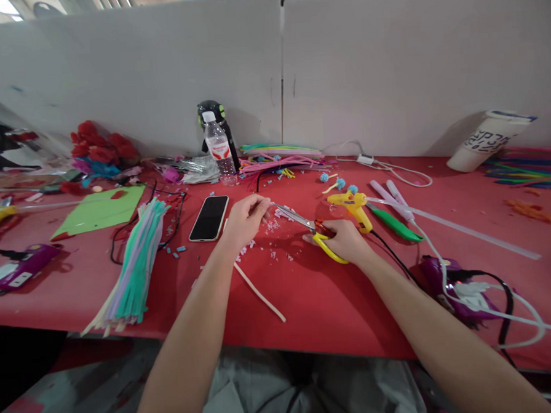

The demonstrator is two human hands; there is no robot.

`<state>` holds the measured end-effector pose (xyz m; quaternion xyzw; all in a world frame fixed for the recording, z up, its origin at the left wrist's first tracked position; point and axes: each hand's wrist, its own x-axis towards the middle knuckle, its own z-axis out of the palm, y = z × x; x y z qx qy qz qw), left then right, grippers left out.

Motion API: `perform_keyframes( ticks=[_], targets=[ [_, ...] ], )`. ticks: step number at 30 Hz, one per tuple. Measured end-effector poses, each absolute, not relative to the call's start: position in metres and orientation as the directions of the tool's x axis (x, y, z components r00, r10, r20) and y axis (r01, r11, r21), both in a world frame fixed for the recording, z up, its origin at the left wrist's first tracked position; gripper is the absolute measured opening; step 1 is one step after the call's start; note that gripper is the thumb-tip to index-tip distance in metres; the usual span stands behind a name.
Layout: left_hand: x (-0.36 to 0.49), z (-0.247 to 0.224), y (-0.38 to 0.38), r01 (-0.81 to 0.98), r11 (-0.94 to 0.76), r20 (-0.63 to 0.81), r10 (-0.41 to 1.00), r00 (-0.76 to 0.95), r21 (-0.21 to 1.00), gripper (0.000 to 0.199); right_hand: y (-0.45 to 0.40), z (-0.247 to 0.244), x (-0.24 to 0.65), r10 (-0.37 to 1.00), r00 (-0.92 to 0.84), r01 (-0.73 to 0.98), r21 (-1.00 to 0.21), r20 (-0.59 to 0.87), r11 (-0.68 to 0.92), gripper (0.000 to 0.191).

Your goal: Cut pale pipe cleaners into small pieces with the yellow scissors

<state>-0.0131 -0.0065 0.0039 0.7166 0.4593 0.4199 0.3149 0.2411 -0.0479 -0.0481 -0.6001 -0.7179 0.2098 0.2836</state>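
Observation:
My right hand (342, 240) grips a pair of scissors (299, 216) by its yellow and red handles. The slim metal blades point left, and their tips reach the fingertips of my left hand (251, 217). Those fingers are pinched together over the table; whatever is between them is too small to make out. Beneath my left wrist runs a cream pipe cleaner (260, 293), its lower end lying loose on the red table. Tiny pale lilac clippings (273, 225) are scattered under and around both hands.
A phone (209, 218) and a bundle of pipe cleaners (138, 269) lie left. Behind stands a water bottle (219, 149). On the right are a yellow glue gun (352, 207), a green craft piece (399, 226), a purple device (455, 289) with cables and a tilted paper cup (487, 141).

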Motion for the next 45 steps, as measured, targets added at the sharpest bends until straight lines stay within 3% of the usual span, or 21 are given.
perform_keyframes(
  ticks=[45],
  targets=[
    [-0.0150, 0.0019, -0.0048, 0.509, -0.434, 0.375, 0.900, 0.221, 0.743, 0.033, -0.0466, -0.0493, 0.2396, 0.984, -0.100, 0.767, -0.619, 0.146, 0.169, 0.055]
  ],
)
